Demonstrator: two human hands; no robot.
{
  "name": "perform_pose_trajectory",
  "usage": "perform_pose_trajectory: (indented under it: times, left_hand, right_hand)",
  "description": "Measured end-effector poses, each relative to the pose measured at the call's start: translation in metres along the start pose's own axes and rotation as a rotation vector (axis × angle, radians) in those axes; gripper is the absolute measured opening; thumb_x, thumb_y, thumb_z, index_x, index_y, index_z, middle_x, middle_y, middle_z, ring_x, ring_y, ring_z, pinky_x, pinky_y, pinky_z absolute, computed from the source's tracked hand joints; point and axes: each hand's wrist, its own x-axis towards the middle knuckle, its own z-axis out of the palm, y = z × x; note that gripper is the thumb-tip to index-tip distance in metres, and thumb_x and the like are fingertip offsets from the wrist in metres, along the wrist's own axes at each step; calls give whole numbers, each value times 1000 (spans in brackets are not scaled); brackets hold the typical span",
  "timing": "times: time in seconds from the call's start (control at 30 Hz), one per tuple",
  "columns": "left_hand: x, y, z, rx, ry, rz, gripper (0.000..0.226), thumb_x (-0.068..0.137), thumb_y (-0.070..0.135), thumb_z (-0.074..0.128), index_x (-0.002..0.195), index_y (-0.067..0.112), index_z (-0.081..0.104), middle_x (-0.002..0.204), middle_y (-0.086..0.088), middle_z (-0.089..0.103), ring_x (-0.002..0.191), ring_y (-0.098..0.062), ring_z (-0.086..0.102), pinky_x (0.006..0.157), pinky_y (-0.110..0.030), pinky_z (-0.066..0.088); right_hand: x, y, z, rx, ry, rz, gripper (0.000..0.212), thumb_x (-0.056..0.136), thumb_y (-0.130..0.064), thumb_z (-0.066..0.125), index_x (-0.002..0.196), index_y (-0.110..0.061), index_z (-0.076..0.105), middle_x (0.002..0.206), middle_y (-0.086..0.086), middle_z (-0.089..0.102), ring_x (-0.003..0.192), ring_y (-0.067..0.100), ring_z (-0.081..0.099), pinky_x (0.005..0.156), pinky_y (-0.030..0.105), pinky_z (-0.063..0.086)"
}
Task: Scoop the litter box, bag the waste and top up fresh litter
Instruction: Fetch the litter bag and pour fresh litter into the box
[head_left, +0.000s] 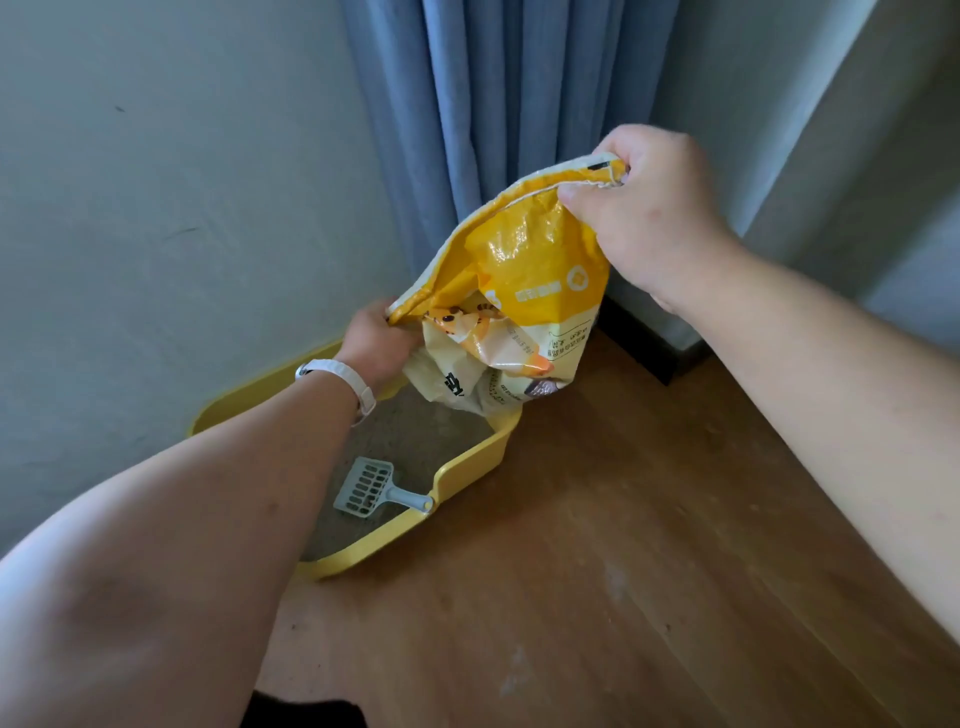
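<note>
The yellow litter bag (519, 291) hung between the two hands, held up over the far end of the yellow litter box (467, 467). The right hand (649, 208) was the higher one, closed tight on the stitched top corner of the bag, thumb on the near face and fingers wrapped over the edge. The left hand (376, 343) sat lower and to the left, fist closed on the opposite corner of the same edge, so the bag's edge ran in a slope from the left hand up to the right hand. The bag's crumpled lower end drooped below and between the hands, down to the box's far rim; whether it touched the rim could not be told.

Below the left forearm lay the grey litter (415, 431) inside the box. The pale grey scoop (371, 488) rested in the box nearer than the left hand, slotted blade on the litter, handle propped against the box's right rim.

Both arms reached forward, bare. The left arm angled down toward the box, a white wristband (343, 382) on its wrist. The right arm rose from the lower right, wrist bent downward, in front of a blue curtain (493, 104). The box stood on a wooden floor (649, 545) below the right arm.
</note>
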Motion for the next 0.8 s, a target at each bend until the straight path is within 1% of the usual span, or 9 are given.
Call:
perform_pose_trajectory:
  times: [0.1,0.17,0.27,0.4,0.53,0.63,0.7,0.77,0.8]
  left_hand:
    - [3,9,4,18,-5,24,12,90,18,61,99,17,68,90,-6,71,83,-19,67,71,-31,54]
    - [5,12,4,47,4,42,8,89,19,63,96,18,66,85,-4,69,80,-19,65,68,-30,52]
    - [6,18,8,70,-1,73,12,86,19,69,95,13,66,82,-4,66,77,-20,62,69,-34,52]
    - [3,29,16,69,-9,102,10,85,16,72,94,13,69,87,-8,71,81,-22,66,75,-39,55]
    - [2,41,25,110,-21,167,4,87,13,68,91,10,68,82,-8,67,73,-20,60,66,-35,51]
    - [-1,49,36,163,-63,223,7,89,13,65,83,16,67,70,-2,60,61,-16,53,57,-30,45]
    - [-3,55,44,212,-86,263,11,90,16,65,80,21,65,67,2,57,58,-15,50,52,-26,40]
    - [-3,60,49,270,-95,325,13,88,15,65,79,24,64,70,3,59,61,-15,53,54,-25,40]
    - [-3,63,51,300,-103,351,13,88,15,65,80,26,64,73,4,60,65,-15,55,55,-25,40]
  right_hand:
    - [-5,19,-14,-50,8,49,16,85,-27,66,91,-12,64,84,2,62,80,20,59,69,33,48]
    - [-9,32,-20,-100,11,81,16,87,-27,65,94,-12,63,86,0,61,81,18,56,68,31,44]
    - [-18,59,-29,-114,-9,155,12,91,-27,62,91,-15,58,76,-6,55,78,17,52,59,28,37]
    - [-32,96,-43,-188,-86,238,17,94,-29,58,88,-14,55,70,-7,51,73,21,51,62,31,35]
    - [-48,126,-55,-334,-224,275,29,95,-34,55,76,-15,46,66,0,47,62,20,44,53,33,28]
    - [-68,151,-56,-529,-401,327,37,95,-41,53,70,-16,42,66,1,48,64,24,49,49,31,25]
    - [-79,162,-54,-644,-588,378,34,94,-43,52,72,-18,45,73,0,53,73,25,53,51,30,30]
    - [-84,163,-49,-713,-736,389,24,90,-43,54,81,-21,48,90,0,57,84,25,56,62,30,40]
    - [-83,160,-47,-732,-776,359,23,86,-44,55,86,-23,46,97,-1,54,91,24,55,68,31,42]
